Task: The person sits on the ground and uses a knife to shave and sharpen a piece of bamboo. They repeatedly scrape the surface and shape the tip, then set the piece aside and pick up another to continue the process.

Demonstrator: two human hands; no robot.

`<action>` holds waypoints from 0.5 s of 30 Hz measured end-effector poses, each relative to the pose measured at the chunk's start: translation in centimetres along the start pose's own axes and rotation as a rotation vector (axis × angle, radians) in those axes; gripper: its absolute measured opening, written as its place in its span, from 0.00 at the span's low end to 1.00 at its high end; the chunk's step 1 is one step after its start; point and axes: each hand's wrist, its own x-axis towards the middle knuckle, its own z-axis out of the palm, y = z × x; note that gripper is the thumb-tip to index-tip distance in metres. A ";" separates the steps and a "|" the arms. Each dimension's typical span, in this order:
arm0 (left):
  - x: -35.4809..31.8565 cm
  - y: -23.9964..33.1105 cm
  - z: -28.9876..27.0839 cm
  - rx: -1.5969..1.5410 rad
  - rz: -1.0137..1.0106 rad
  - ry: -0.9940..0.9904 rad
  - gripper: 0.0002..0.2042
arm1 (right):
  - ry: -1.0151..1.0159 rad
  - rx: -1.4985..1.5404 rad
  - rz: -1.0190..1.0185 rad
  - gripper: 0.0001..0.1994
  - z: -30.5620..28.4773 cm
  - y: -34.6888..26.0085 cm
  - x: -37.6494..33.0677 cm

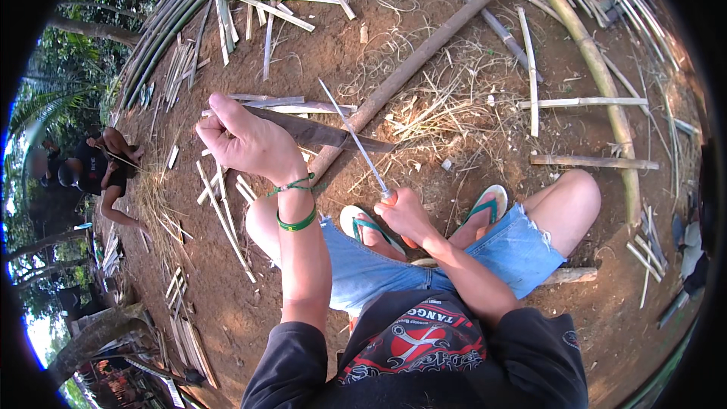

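My left hand (246, 136) is closed in a fist at the wide end of a machete (310, 131), whose handle is hidden in it. The dark blade runs rightward and narrows to a point above my feet. Wrapped around an orange handle, my right hand (405, 216) holds a long thin file (367, 157) slanting up and left. The file crosses over the blade near its middle; whether the two touch, I cannot tell.
A wooden pole (424, 57) lies diagonally on the dirt just beyond the blade. Pale shavings (447, 102) and several split bamboo strips (534, 68) are scattered around. A curved bamboo pole (606, 83) lies at right. Another person (98, 167) sits far left, holding a strip.
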 end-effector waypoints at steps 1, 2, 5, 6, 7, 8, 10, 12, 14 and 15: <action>0.0 -0.1 0.2 -0.013 0.008 0.003 0.19 | 0.012 0.020 0.012 0.12 0.0 -0.9 -0.3; -0.1 0.0 0.4 -0.012 -0.007 -0.001 0.19 | 0.025 0.016 -0.026 0.12 0.0 -1.3 -0.4; -0.4 0.4 0.2 -0.006 -0.046 -0.012 0.18 | 0.029 0.022 -0.059 0.12 0.2 -1.3 -0.2; -0.4 0.5 0.1 -0.009 -0.057 -0.017 0.17 | 0.015 0.039 -0.017 0.13 0.2 -0.5 0.2; -0.4 0.6 0.0 -0.011 -0.067 -0.022 0.17 | 0.000 0.055 0.024 0.13 0.2 0.5 0.6; -0.4 0.5 0.1 -0.025 -0.053 -0.026 0.17 | 0.024 -0.004 0.033 0.12 0.3 2.2 1.3; -0.6 0.4 0.4 -0.055 -0.027 -0.032 0.17 | 0.074 -0.125 0.052 0.12 0.1 5.7 2.7; -0.9 0.7 0.8 -0.076 -0.009 -0.065 0.18 | 0.034 -0.074 0.132 0.11 -0.7 7.5 3.6; -1.5 1.2 1.1 -0.103 -0.002 -0.128 0.18 | 0.085 -0.002 0.040 0.08 -0.7 7.9 3.9; -1.8 1.6 0.9 -0.121 -0.028 -0.180 0.18 | 0.132 0.040 -0.079 0.07 -0.9 5.6 3.5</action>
